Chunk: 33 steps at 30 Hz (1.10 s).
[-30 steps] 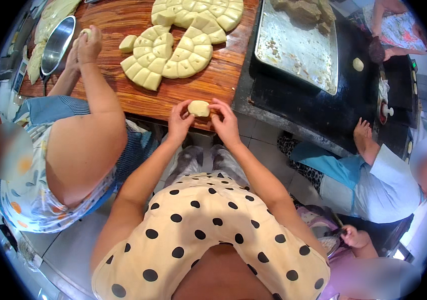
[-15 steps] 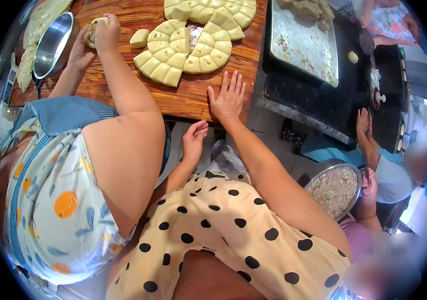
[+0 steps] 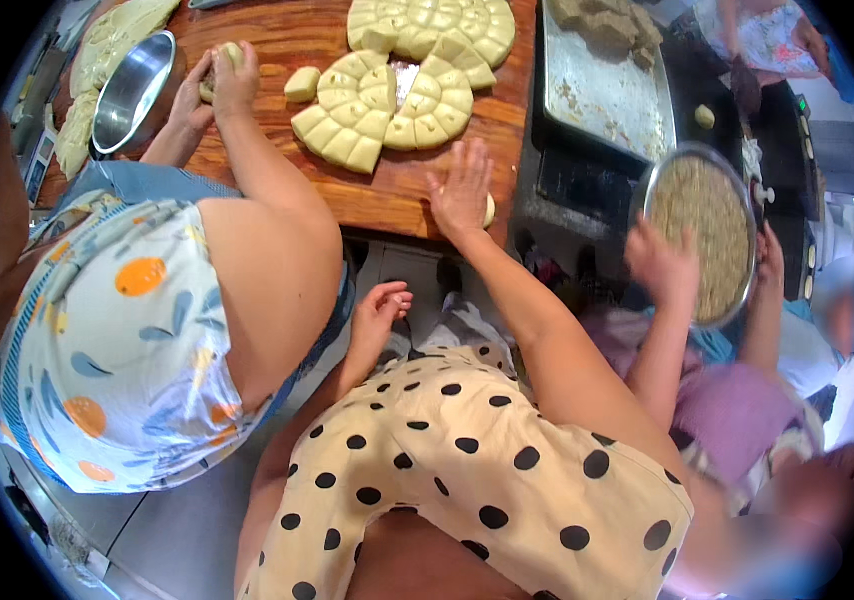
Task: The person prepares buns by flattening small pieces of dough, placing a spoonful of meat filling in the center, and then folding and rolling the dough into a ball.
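Observation:
My right hand [image 3: 461, 195] lies over the near right edge of the wooden table [image 3: 402, 205], fingers stretched out and slightly blurred. A small pale dough ball [image 3: 489, 210] shows beside its outer edge, partly hidden by it. My left hand [image 3: 377, 315] hangs below the table edge in front of my body, its fingers loosely bent and nothing seen in them. Beyond my right hand, pale yellow dough [image 3: 427, 108] lies cut into wedge-like pieces in round slabs, with one loose dough piece [image 3: 302, 84] to the left.
At my left, a person's hands [image 3: 232, 85] work a piece of dough near a steel bowl [image 3: 112, 125]. On my right, another person holds a large round pan of chopped filling [image 3: 712, 230]. A metal tray [image 3: 602, 110] with a brown mass [image 3: 612, 25] stands on a black surface.
The pan of filling has come up and forward on my right, with a person's hand blurred beside it. A dough ball now shows beside my right hand. My left hand is slightly lower.

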### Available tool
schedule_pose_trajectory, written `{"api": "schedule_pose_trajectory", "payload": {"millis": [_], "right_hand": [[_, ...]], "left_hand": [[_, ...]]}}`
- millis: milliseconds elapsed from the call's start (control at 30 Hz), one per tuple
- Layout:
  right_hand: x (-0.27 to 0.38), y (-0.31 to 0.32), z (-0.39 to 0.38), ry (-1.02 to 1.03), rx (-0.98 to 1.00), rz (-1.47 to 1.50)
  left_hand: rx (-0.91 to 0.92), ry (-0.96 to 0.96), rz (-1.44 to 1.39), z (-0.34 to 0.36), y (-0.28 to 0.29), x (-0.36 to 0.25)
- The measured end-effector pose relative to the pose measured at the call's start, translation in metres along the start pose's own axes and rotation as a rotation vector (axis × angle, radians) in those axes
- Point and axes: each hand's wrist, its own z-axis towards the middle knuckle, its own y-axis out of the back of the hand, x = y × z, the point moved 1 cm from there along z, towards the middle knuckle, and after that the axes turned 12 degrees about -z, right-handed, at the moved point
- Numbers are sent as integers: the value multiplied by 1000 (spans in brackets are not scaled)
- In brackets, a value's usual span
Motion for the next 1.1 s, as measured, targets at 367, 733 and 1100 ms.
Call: {"api": "schedule_pose_trajectory", "payload": {"millis": [367, 733, 1100], "right_hand": [[-15, 16, -17, -41, -94, 159], [-22, 8, -20, -142, 21, -4], [7, -26, 26, -157, 55, -72]], "left_hand": [[188, -394, 638, 16, -11, -16], [240, -511, 1065, 54, -43, 3], [185, -478, 1131, 37, -23, -4]]}}
